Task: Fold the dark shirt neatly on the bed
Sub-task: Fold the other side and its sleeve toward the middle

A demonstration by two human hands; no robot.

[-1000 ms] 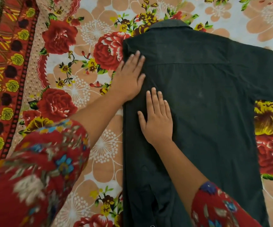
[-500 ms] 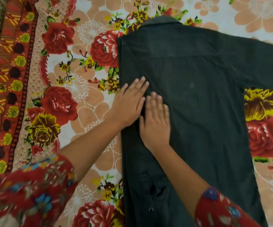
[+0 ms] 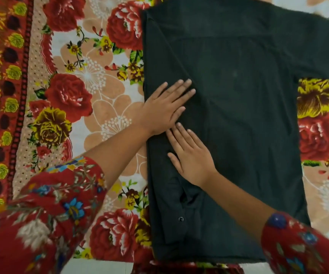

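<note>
Shirt: the dark shirt (image 3: 248, 135) lies flat on the bed (image 3: 104, 107), back side up. It fills the middle and right of the view, with its hem toward the near edge.
Left edge of shirt: a straight fold runs from the far end to the hem. The side panel is turned in over the back, and creases fan out from it.
Right side of shirt: one shirt sleeve (image 3: 317, 42) reaches out to the right and leaves the view. Flowered sheet shows beneath it, beside the shirt's straight right edge.
Hem: it lies close to the near edge of the bed, where a pale strip (image 3: 100, 268) shows.
Button: a small dark button (image 3: 180, 219) sits on the turned-in part, near the hem.
Left hand: the left hand (image 3: 164, 109) lies palm down across the folded edge. Its fingers are straight and close together, pressed onto the cloth.
Right hand: the right hand (image 3: 192, 157) lies flat on the turned-in strip, just nearer than the left hand. Its fingers are straight and slightly apart, and its fingertips touch the left hand's outer side.
Arms: both forearms come in from the near edge, in red flowered sleeves (image 3: 47, 210).
Open room: a wide stretch of sheet lies bare left of the shirt, out to the red border band (image 3: 5, 95) along the bed's left edge.
</note>
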